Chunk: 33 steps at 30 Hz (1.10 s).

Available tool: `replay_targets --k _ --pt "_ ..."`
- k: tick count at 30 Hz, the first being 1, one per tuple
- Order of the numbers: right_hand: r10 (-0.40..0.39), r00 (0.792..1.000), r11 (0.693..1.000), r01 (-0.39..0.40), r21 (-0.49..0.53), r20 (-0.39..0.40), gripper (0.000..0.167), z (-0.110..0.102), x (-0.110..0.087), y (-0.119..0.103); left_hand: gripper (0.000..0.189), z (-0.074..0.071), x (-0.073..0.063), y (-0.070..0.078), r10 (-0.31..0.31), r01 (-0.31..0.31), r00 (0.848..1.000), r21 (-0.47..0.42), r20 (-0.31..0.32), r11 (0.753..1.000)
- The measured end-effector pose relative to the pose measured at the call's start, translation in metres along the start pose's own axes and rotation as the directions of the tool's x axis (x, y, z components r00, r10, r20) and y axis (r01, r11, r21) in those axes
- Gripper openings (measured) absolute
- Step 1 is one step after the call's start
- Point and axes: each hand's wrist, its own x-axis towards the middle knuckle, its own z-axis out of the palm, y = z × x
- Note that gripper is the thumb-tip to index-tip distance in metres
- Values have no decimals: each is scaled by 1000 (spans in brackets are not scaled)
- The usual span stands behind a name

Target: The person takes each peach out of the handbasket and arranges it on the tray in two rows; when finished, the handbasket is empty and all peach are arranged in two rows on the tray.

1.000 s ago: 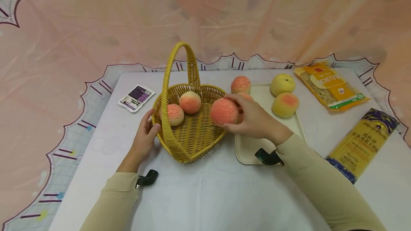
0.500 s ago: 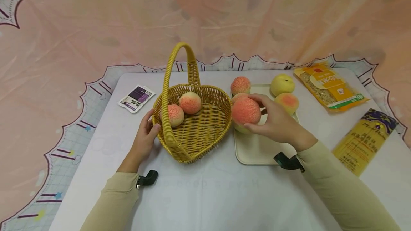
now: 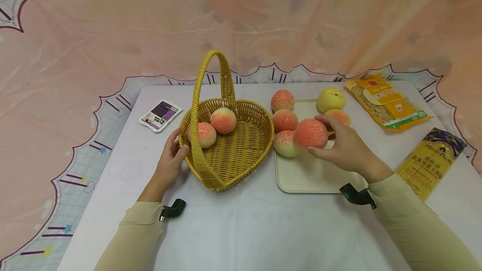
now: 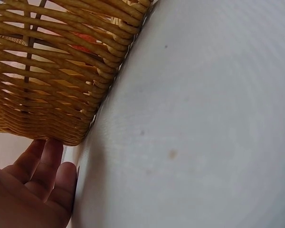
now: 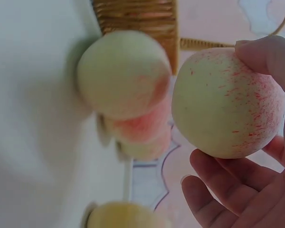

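My right hand grips a pink-red peach between thumb and fingers, above the cream tray. In the right wrist view the held peach shows its pale side, speckled with red. Three other peaches line the tray's left side, the nearest peach partly overlapped by the held one. To the left stands a yellow wicker basket with a tall handle, holding two peaches. My left hand rests against its left side; in the left wrist view the fingertips touch the outer weave.
On the tray's far right sit a yellow peach and an orange-blushed peach. Further right lie an orange food packet and a long yellow packet, partly behind the right sleeve. A small white-and-purple packet lies left of the basket.
My right hand has carried the peach rightward, from the basket's right rim to above the tray, uncovering the peaches along the tray's left side. The left hand and basket stay put.
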Motion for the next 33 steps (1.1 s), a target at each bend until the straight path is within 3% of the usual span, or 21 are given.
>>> replay_targets --k 8,20,33 --pt "85 996 996 -85 -31 -7 69 -7 -12 23 64 -1 0 2 5 -5 1000 -8 1 1000" --pt "250 967 967 -246 -71 57 83 -12 -28 43 62 -1 0 4 14 -14 1000 -17 5 1000" --pt "292 955 950 -283 -129 60 83 -12 -30 51 63 1 -2 6 8 -8 1000 -29 4 1000"
